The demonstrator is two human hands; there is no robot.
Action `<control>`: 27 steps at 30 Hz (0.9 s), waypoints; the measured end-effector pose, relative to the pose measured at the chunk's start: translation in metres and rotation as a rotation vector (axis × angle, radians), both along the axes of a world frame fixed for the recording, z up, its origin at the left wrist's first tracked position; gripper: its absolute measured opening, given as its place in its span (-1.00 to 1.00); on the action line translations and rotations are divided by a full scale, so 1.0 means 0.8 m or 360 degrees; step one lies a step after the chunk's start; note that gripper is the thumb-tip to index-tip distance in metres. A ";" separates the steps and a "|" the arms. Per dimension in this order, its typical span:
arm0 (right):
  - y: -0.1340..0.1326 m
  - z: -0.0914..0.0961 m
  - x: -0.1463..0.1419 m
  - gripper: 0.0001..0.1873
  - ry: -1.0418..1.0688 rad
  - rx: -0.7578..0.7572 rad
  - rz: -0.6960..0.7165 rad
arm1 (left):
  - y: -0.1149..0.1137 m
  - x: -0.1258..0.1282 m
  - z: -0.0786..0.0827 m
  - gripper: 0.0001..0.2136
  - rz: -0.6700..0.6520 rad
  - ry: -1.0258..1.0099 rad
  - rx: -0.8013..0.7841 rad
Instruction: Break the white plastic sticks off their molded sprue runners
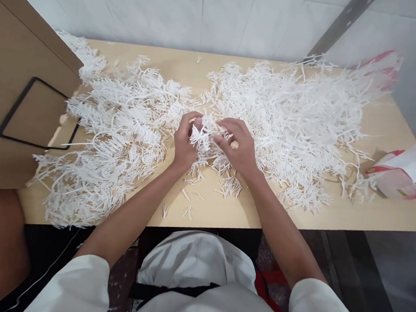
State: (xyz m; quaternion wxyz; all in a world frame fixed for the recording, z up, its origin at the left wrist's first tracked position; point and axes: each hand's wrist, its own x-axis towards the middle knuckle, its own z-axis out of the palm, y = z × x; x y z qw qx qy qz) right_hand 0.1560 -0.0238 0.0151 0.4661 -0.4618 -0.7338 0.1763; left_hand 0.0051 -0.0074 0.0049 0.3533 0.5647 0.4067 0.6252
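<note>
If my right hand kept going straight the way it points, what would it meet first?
The right hand would likely meet the white sprig it pinches, then the left hand.

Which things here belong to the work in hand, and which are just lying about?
In hand: left hand, right hand, white plastic piece held between them, left pile, right pile.
Lying about: red-and-white bag, wooden panel.

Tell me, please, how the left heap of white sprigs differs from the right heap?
The left heap overhangs the table; the right heap does not. The left heap lies against the wooden board; the right heap reaches the far red-and-white bag. Both are white.
</note>
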 end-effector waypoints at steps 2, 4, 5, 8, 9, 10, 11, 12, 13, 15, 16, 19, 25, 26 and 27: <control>-0.001 -0.005 0.000 -0.74 -0.0214 0.0094 0.0010 | 0.001 0.000 -0.001 -0.71 -0.0097 -0.0088 -0.0080; -0.001 -0.008 -0.002 -0.76 -0.0274 0.0115 -0.0113 | 0.001 0.001 -0.003 -0.69 -0.0186 -0.0166 -0.0110; -0.002 -0.009 -0.003 -0.77 -0.0245 0.0093 -0.0200 | 0.000 0.002 -0.004 -0.69 -0.0216 -0.0187 -0.0098; -0.003 -0.007 -0.004 -0.76 -0.0040 -0.0003 -0.0426 | -0.002 0.001 -0.006 -0.68 -0.0273 -0.0174 0.0018; -0.003 -0.005 -0.004 -0.75 0.0013 -0.0013 -0.0473 | -0.003 0.000 -0.007 -0.66 -0.0308 -0.0134 0.0068; -0.004 -0.003 -0.004 -0.75 0.0041 -0.0005 -0.0504 | -0.004 -0.002 -0.007 -0.63 -0.0363 -0.0069 0.0117; -0.004 -0.001 -0.004 -0.74 0.0044 0.0014 -0.0519 | -0.006 -0.003 -0.007 -0.60 -0.0442 0.0028 0.0161; -0.004 0.001 -0.004 -0.74 0.0035 0.0034 -0.0523 | -0.007 -0.005 -0.006 -0.57 -0.0538 0.0160 0.0192; -0.005 0.002 -0.004 -0.74 0.0021 0.0049 -0.0522 | -0.008 -0.006 -0.005 -0.55 -0.0634 0.0323 0.0213; -0.005 0.002 -0.004 -0.75 0.0015 0.0066 -0.0520 | -0.012 -0.006 -0.002 -0.55 -0.0751 0.0670 0.0254; -0.005 0.001 -0.004 -0.75 0.0022 0.0067 -0.0517 | -0.013 -0.006 -0.001 -0.56 -0.0766 0.0824 0.0282; -0.003 -0.003 -0.002 -0.72 0.0041 0.0067 -0.0511 | -0.016 0.000 0.000 -0.61 -0.0677 0.1090 0.0404; 0.003 -0.005 0.005 -0.64 0.0007 0.0077 -0.0356 | -0.009 0.004 -0.006 -0.62 -0.0531 0.0928 0.0215; 0.003 -0.003 0.006 -0.64 -0.0001 0.0093 -0.0331 | -0.007 0.003 -0.006 -0.63 -0.0507 0.0809 0.0110; 0.003 -0.001 0.006 -0.65 -0.0012 0.0110 -0.0303 | -0.005 0.002 -0.005 -0.65 -0.0490 0.0673 0.0011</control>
